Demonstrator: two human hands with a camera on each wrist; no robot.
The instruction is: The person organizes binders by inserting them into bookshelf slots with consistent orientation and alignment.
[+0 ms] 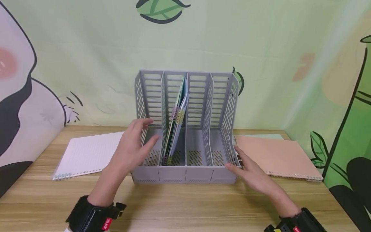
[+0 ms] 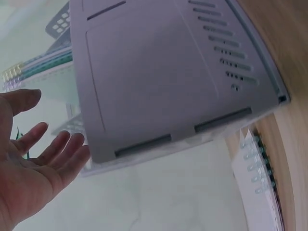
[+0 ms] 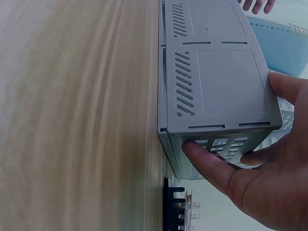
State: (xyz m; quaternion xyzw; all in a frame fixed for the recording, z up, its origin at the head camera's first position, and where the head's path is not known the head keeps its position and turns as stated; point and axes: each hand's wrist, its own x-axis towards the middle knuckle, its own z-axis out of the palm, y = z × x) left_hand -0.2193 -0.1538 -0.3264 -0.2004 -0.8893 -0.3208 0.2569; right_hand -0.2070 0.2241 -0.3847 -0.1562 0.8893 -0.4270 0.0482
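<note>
A grey desk file organizer (image 1: 197, 175) with several upright compartments stands in the middle of the table. Spiral notebooks (image 1: 177, 119) lean together in its second compartment from the left. My right hand (image 1: 252, 170) grips the organizer's front right corner; in the right wrist view its thumb lies at the front rim and its fingers (image 3: 209, 161) on the perforated side wall. Over the left compartment hovers my left hand (image 1: 131, 145), fingers spread and loosely bent, with nothing held. Whether it touches the organizer's left edge I cannot tell.
On the left of the wooden table (image 1: 185, 206) lies a white lined spiral notebook (image 1: 90, 153). A peach-covered spiral notebook (image 1: 278, 156) rests on the right, with a pale green one (image 1: 268, 136) showing behind it. A printed cloth (image 1: 261, 38) hangs behind the table.
</note>
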